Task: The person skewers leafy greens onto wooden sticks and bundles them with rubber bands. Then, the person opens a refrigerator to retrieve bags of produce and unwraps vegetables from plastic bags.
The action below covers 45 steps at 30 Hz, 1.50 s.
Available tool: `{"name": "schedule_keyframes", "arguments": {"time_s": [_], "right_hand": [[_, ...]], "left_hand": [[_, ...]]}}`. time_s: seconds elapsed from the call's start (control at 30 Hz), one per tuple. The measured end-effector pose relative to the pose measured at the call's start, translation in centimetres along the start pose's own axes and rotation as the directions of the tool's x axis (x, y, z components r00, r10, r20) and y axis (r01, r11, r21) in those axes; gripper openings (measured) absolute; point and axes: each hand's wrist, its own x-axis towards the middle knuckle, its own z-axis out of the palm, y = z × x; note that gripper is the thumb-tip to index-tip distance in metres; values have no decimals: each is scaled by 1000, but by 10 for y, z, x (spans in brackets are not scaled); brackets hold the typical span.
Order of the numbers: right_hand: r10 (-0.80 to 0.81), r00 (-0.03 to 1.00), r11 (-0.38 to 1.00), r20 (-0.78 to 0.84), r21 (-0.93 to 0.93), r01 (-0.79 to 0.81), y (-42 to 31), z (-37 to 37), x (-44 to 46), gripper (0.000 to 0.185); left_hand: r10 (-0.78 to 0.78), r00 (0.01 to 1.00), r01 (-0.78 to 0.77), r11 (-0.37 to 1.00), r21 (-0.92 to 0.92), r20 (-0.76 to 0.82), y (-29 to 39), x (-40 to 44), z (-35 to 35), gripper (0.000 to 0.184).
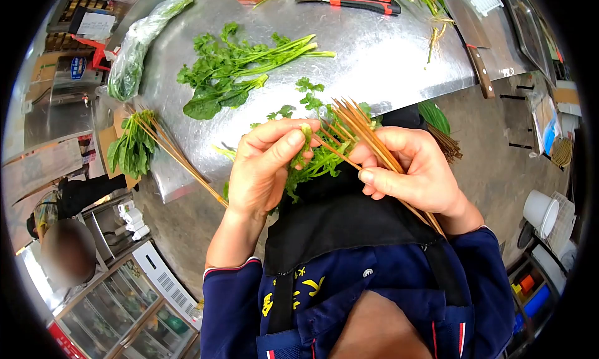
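My left hand pinches a small folded piece of green vegetable between thumb and fingertips. A bundle of wooden skewers is gripped in my right hand, points away from me. One skewer sticks out from the bundle, its tip at the green piece; whether it has pierced it I cannot tell. Below and behind both hands hangs loose cilantro at the table edge. More cilantro lies on the steel table, with a broad leaf beside it.
Leafy greens on skewers rest at the table's left corner, near a plastic bag of greens. Red-and-black handled scissors and green onions lie at the back. A wooden-handled knife overhangs the right edge. A person is at far left.
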Motion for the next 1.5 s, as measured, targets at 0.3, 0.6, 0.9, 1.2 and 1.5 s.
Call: {"name": "schedule_keyframes", "arguments": {"time_s": [0.3,0.6,0.9,1.2,1.5], "right_hand": [[-19,1000,1000,0,-2,19,1,1,1,21],[0,1000,1000,2,-13,0,0,1,2,20],[18,1000,1000,-11,-12,-18,1,2,3,20],[4,999,1000,-32,-17,-5,-3,4,1,16],[17,999,1000,-41,-14,-18,-5,8,4,11]], "left_hand": [[16,1000,-16,999,-46,13,-1,1,-2,19],[61,998,-61,998,-4,23,0,3,-3,18],[85,996,-88,990,107,33,0,1,-3,18],[-14,994,-4,988,155,112,3,1,-4,16],[-115,983,79,967,241,142,-4,-3,6,12]]}}
